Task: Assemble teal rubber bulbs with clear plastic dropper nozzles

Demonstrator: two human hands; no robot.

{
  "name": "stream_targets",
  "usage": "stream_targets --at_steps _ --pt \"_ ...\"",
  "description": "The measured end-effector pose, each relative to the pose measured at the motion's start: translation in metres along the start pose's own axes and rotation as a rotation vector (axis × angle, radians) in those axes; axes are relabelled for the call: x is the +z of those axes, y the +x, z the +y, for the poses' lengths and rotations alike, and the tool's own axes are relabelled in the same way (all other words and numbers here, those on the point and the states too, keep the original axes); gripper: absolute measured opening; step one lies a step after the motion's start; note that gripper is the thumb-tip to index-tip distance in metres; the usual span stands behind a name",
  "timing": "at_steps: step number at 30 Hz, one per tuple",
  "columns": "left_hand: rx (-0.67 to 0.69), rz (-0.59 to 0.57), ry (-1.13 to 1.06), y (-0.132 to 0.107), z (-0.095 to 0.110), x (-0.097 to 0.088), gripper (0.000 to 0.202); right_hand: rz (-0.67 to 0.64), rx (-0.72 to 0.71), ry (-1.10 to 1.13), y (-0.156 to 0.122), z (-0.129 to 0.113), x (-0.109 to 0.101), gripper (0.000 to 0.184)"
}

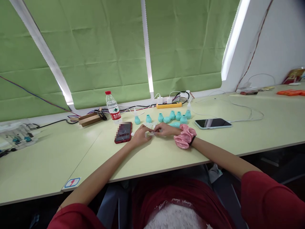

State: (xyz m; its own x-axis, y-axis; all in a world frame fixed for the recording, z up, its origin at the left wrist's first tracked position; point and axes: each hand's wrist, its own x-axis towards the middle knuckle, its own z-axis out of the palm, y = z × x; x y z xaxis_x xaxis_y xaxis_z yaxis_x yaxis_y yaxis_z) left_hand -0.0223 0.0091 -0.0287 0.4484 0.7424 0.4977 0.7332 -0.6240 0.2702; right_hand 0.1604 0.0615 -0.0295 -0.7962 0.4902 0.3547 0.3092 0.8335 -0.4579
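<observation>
White piece (pixel 149 134) pinched between left hand (pixel 140 135) and right hand (pixel 164 129), fingers curled.

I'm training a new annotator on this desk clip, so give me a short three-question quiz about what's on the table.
1. True or false: the left hand and right hand meet on a small white piece.
2. What lies just left of the left hand? A) red phone B) scissors C) mug
3. Fill in: the right wrist wears a pink ____.
Key: 1 true; 2 A; 3 scrunchie.
</observation>
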Motion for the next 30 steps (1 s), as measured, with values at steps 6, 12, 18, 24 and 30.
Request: stream_targets --at_steps 6,12,18,24,30 --pt "0.081 0.016 0.037 0.002 -0.002 -0.004 0.020 -0.009 0.005 0.019 0.000 -0.001 -0.001 0.025" --pt "0.110 -0.026 0.108 0.002 0.004 -0.003 0.016 -0.015 0.003 0.022 -0.001 0.000 0.000 0.025" --pt "-0.001 -0.021 0.186 -0.001 0.009 -0.003 0.023 -0.010 0.015 0.020 -0.002 -0.003 -0.001 0.025" --pt "0.043 -0.033 0.214 -0.001 0.007 -0.002 0.022 -0.002 0.001 0.023 -0.001 -0.001 -0.001 0.025" --pt "0.073 -0.055 0.197 -0.002 0.010 0.001 0.016 -0.013 -0.004 -0.001 -0.002 -0.007 -0.002 0.023"
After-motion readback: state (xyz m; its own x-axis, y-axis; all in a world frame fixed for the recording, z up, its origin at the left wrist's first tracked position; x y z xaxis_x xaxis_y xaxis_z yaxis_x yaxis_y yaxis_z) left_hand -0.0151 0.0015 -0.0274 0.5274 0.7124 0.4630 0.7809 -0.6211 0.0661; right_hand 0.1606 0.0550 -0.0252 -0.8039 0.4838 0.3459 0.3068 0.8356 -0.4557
